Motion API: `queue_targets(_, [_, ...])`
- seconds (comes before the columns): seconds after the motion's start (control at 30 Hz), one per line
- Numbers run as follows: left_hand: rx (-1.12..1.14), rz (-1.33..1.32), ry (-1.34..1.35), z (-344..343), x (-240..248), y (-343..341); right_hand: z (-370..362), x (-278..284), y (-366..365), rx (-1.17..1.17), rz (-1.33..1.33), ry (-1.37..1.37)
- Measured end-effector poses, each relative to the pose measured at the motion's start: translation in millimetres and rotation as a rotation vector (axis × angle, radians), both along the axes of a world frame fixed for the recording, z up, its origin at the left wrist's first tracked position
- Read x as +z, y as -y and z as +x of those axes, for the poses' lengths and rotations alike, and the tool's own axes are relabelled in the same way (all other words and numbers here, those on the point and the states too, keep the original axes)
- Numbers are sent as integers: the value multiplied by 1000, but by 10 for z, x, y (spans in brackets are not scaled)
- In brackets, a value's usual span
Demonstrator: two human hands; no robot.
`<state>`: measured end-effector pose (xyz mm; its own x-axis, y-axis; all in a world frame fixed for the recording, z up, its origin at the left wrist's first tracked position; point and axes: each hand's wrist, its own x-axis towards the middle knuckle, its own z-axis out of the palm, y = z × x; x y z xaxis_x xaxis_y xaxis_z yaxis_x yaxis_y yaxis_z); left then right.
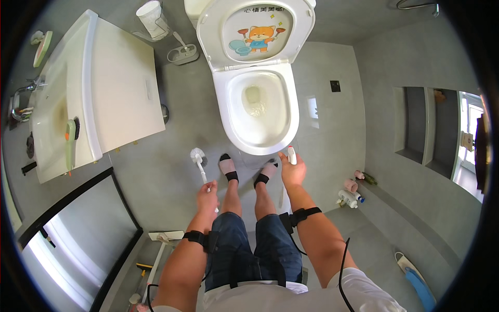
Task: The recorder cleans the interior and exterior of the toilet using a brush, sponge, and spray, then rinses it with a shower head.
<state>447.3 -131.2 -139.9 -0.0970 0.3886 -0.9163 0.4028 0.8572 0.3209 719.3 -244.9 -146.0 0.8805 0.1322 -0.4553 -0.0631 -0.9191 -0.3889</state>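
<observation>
A white toilet brush is in my left hand, its round bristle head tilted up and away from me above the floor. My right hand is closed round a white thing with a small red spot at its top. It resembles a spray bottle's trigger head; my fingers cover most of it. This hand is just off the front right rim of the white toilet. The toilet's seat and lid are raised, a cartoon sticker on the lid, and water shows in the bowl.
Left stands a washbasin cabinet with a green-handled brush on the basin. A brush caddy and paper holder flank the toilet. Bottles line the right wall's ledge. A black-framed glass door is lower left.
</observation>
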Motion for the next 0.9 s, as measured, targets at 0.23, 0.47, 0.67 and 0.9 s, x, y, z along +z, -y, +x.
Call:
queue_targets(0.23, [76,7,48,178,161,-127,62,174,-100,-69,199,-38])
queue_targets(0.47, [134,35,149,315,245,-323,374,233,-186,-96,589,-122])
queue_targets(0.67, [129,26,120,328,242,-405,946,798,-759,249,809,14])
queue_targets(0.9, [135,74,100,117,184,-322,1843,2027,-2374,726,745,220])
